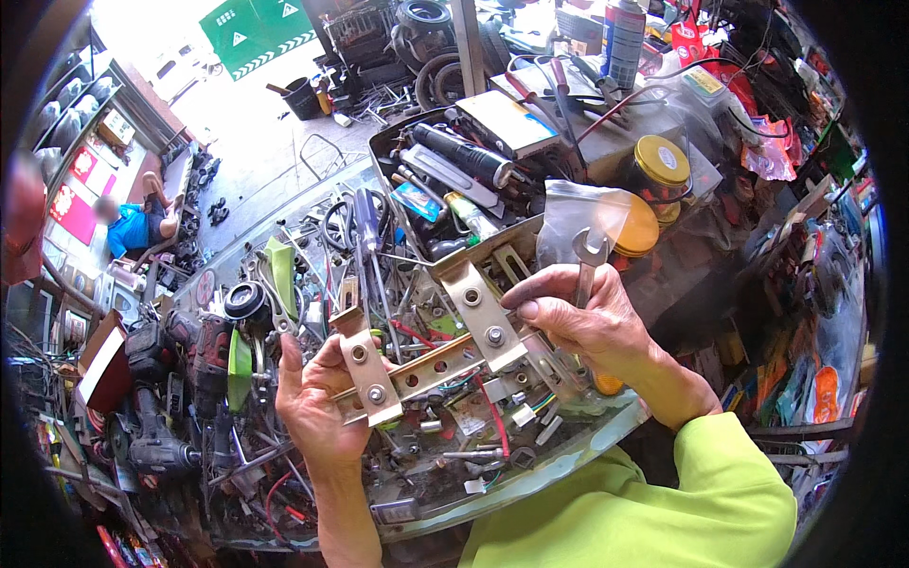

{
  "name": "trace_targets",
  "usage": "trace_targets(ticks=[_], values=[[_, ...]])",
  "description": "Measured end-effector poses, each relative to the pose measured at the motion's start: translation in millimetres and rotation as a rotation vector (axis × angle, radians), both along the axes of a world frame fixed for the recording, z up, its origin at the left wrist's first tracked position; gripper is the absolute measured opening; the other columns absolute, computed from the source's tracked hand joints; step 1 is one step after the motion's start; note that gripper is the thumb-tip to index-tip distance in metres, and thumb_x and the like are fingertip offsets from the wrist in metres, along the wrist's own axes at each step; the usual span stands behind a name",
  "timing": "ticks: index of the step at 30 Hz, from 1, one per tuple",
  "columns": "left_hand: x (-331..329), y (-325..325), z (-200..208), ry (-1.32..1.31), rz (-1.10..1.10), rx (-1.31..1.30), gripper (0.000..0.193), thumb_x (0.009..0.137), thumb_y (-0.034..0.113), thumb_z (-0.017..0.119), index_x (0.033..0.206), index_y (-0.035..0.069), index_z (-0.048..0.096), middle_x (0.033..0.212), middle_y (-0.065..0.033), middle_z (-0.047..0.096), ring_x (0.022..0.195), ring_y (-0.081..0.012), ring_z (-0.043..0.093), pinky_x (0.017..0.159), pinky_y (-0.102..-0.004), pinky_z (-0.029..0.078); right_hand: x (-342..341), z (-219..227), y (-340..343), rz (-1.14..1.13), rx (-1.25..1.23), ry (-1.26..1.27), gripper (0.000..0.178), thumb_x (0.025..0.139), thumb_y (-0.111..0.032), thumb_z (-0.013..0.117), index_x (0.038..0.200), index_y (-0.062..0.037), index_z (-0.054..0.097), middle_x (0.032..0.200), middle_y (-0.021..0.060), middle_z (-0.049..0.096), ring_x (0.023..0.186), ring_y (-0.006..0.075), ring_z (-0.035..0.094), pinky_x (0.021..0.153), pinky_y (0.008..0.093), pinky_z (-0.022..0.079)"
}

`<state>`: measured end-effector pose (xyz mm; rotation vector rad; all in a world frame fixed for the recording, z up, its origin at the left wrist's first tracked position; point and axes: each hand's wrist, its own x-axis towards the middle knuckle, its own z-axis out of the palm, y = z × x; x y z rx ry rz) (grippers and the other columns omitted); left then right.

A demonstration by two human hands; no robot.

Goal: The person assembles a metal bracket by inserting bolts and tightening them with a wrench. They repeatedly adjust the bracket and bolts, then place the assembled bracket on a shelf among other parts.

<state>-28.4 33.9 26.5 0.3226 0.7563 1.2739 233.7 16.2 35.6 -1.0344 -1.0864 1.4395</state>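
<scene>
My left hand grips the left end of a brass-coloured metal bracket, a rail with holes held slanting above the workbench. Two bent cross plates sit on it, the left plate and the right plate, each with a bolt through its lower part. A silver tool end rises beside my left thumb; whether that hand holds it I cannot tell. My right hand is closed around an open-end wrench, its jaw upward. That hand's fingertips are at the right plate's edge.
The glass-topped workbench is littered with bolts, sockets and wires. Screwdrivers lie behind the bracket. Power drills crowd the left. A tool-filled tray, clear plastic bag and yellow-lidded jars stand beyond. A person is far left.
</scene>
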Motion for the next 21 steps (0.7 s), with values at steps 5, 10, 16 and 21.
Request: trace_targets(ticks=[5,10,16,21], values=[[-12.8,-0.4,-4.1,0.321,-0.292,0.160,0.034,0.095,0.024,0.054,0.113,-0.005,0.059,0.080,-0.0090,0.066,0.066,-0.0118,0.063,0.057,-0.0225,0.051,2.0,-6.2,-0.2,0.121,-0.032,0.039,0.017,0.090,-0.007,0.065,0.103,0.0016,0.070,0.093,0.0071,0.071,0.085,0.0094,0.065,0.078,0.0237,0.053],[-7.6,-1.9,-7.8,0.399,-0.218,0.188,0.035,0.091,0.027,0.060,0.106,-0.005,0.060,0.076,-0.0110,0.064,0.058,-0.0131,0.061,0.053,-0.0204,0.050,6.5,-5.0,3.3,0.206,-0.108,-0.021,0.020,0.088,-0.020,0.070,0.096,-0.0011,0.071,0.084,0.0016,0.068,0.076,0.0057,0.061,0.070,0.0213,0.048],[0.9,-7.6,-2.1,0.410,-0.364,0.267,0.024,0.090,0.017,0.061,0.103,-0.003,0.061,0.081,-0.0087,0.066,0.068,-0.0126,0.065,0.062,-0.0247,0.054,-4.3,-9.8,1.8,0.180,-0.110,-0.099,0.021,0.088,-0.025,0.073,0.089,-0.0040,0.071,0.072,-0.0067,0.061,0.063,-0.0003,0.049,0.054,0.0198,0.038],[4.7,-10.4,-2.6,0.438,-0.323,0.247,0.025,0.089,0.019,0.061,0.102,-0.003,0.061,0.081,-0.0091,0.065,0.066,-0.0136,0.065,0.061,-0.0259,0.054,-3.2,-14.0,4.2,0.172,-0.110,-0.117,0.025,0.087,-0.028,0.074,0.096,-0.0042,0.072,0.074,-0.0055,0.065,0.061,-0.0016,0.049,0.050,0.0188,0.040]])
